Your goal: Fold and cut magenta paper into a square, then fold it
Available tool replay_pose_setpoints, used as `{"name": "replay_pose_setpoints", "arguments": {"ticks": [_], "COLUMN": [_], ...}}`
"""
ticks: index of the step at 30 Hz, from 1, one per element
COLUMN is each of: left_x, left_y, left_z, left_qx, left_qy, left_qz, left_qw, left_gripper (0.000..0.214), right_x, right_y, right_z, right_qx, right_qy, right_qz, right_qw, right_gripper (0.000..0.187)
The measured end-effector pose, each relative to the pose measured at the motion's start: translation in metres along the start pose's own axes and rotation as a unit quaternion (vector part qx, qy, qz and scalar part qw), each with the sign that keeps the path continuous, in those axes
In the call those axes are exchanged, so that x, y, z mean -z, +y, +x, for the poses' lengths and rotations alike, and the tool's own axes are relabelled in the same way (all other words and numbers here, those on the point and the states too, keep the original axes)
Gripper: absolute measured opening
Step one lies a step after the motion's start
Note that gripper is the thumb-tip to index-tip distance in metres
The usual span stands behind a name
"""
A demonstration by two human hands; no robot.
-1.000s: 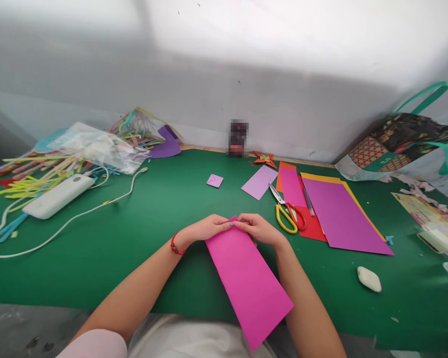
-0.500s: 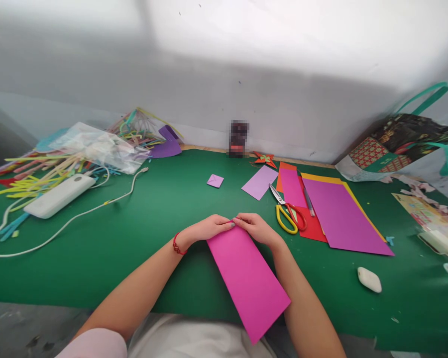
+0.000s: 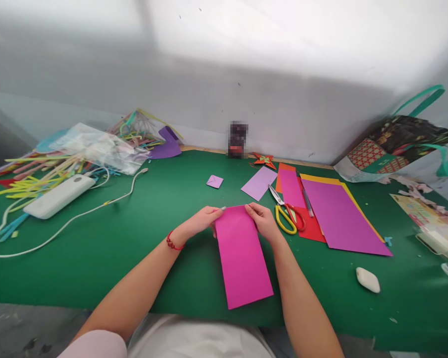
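Observation:
A long magenta sheet of paper is held over the near part of the table, its far short edge between my two hands. My left hand pinches the far left corner, thumb on top. With thumb and fingers, my right hand grips the far right corner. The sheet's near end points toward my body. Beyond my hands lie a small folded lilac paper square and a flat lilac sheet. Scissors with one yellow and one red handle rest to the right of my right hand.
Purple paper lies over yellow paper at right, beside a pen. A white case sits nearer. A white power bank, its cable, and a heap of coloured strips occupy the left. A bag stands far right.
My hands have moved apart from the sheet's far corner to its two far corners. The magenta sheet has turned straighter, its near end swinging left and away from my right forearm.

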State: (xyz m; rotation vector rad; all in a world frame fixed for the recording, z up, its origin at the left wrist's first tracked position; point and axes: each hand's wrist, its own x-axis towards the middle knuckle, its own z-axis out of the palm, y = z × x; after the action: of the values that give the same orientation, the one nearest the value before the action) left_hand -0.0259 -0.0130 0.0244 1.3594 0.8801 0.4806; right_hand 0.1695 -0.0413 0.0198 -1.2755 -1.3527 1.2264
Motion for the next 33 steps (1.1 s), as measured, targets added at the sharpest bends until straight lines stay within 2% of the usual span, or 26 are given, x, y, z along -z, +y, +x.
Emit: {"name": "replay_pose_setpoints", "arguments": {"ticks": [9,13,18,20,24,26,30,33], "left_x": [0.001,0.002,0.003,0.003,0.003,0.003,0.005,0.007], "left_y": [-0.002,-0.005,-0.008,-0.011,-0.014,-0.012,0.001,0.009], "left_z": [-0.002,-0.002,0.000,0.002,0.005,0.004,-0.002,-0.005], "left_qx": [-0.020,-0.027,-0.012,-0.007,0.013,0.023,-0.005,-0.032], "left_qy": [-0.035,-0.042,-0.056,-0.050,0.000,0.008,-0.052,-0.008], "left_qz": [0.018,-0.001,-0.048,-0.066,-0.084,-0.088,-0.079,-0.018], "left_qw": [0.999,0.999,0.997,0.997,0.996,0.996,0.996,0.999], "left_gripper": [0.056,0.063,0.062,0.061,0.058,0.057,0.059,0.055], "right_x": [-0.001,-0.001,0.000,0.000,0.000,0.000,0.002,0.003], "right_y": [-0.001,0.001,0.004,0.004,0.002,0.002,-0.001,-0.003], "right_z": [-0.001,-0.001,0.000,0.000,-0.001,-0.001,-0.002,-0.004], "right_qx": [-0.041,-0.046,-0.037,-0.041,-0.038,-0.036,-0.038,-0.050], "right_qy": [-0.016,-0.020,-0.025,-0.024,-0.023,-0.025,-0.030,-0.061], "right_qz": [0.030,0.034,0.046,0.044,0.041,0.045,0.054,0.039], "right_qw": [0.999,0.998,0.998,0.998,0.998,0.998,0.997,0.996], "right_gripper": [0.046,0.044,0.041,0.041,0.042,0.041,0.040,0.039]}}
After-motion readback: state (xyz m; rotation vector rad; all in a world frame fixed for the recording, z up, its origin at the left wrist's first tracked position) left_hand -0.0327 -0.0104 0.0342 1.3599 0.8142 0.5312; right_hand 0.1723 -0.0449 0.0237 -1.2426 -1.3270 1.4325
